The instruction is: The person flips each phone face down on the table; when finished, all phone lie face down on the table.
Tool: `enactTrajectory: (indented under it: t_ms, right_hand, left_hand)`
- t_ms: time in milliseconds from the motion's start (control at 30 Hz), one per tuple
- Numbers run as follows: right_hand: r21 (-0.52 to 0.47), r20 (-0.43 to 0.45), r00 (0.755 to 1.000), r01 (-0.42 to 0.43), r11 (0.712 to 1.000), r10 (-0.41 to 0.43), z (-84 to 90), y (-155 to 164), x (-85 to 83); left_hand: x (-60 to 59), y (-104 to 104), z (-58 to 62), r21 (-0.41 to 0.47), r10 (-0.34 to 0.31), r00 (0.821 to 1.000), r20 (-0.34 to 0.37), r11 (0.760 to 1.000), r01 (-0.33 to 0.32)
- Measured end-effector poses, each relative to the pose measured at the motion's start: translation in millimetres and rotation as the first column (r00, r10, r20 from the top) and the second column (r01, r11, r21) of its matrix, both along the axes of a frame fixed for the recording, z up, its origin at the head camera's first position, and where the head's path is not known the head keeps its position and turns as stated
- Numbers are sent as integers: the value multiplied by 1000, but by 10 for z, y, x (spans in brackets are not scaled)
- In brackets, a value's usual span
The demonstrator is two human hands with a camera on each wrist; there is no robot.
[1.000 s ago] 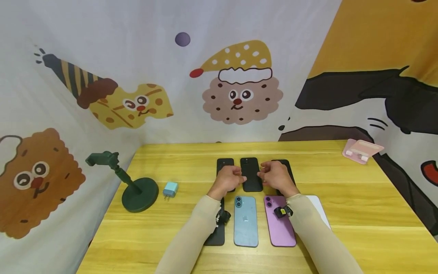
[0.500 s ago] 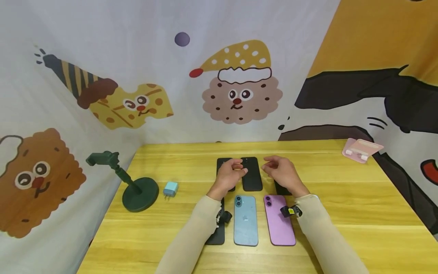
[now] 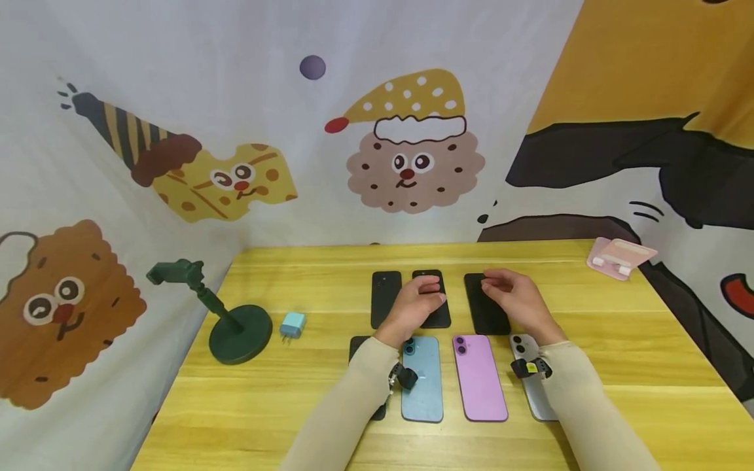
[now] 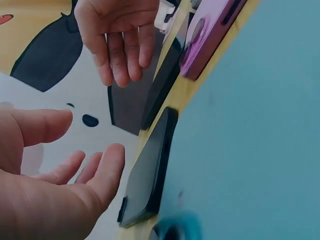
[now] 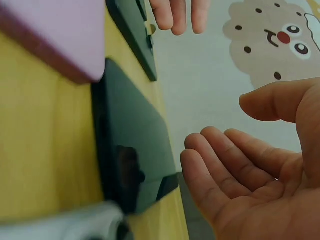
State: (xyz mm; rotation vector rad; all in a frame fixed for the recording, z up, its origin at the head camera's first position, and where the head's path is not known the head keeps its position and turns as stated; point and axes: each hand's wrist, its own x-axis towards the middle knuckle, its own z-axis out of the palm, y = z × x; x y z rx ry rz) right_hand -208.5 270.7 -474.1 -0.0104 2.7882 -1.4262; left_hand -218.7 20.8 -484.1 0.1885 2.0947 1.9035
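Note:
My left hand (image 3: 411, 306) hovers over the middle black phone (image 3: 437, 319) of the back row, fingers loosely bent and holding nothing. Over the right edge of the glossy black phone (image 3: 485, 311) is my right hand (image 3: 521, 301), also holding nothing, its thumb apart from the fingers in the right wrist view. Another black phone (image 3: 385, 297) lies at the back left. The front row has a black phone (image 3: 360, 343) mostly under the left sleeve, a light blue phone (image 3: 425, 392), a purple phone (image 3: 480, 379) and a silver-white phone (image 3: 533, 396) partly hidden by the right wrist.
On the left of the wooden table (image 3: 636, 340) stand a dark green phone stand (image 3: 238, 333) and a light blue charger plug (image 3: 292, 324). A pink folding stand (image 3: 621, 258) sits at the far right. A cartoon-printed cloth (image 3: 330, 216) hangs behind the table.
Both hands have moved right: the left from the back-left phone to the middle one, the right to the far edge of the back-right phone. The phones lie where they were.

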Motion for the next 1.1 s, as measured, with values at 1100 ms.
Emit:
enactTrajectory:
  t_ms: [1100]
  right_hand:
    - [-38, 133, 991, 3, 999, 2, -112, 183, 120]
  left_hand:
    - [204, 597, -18, 165, -68, 977, 200, 986, 35]
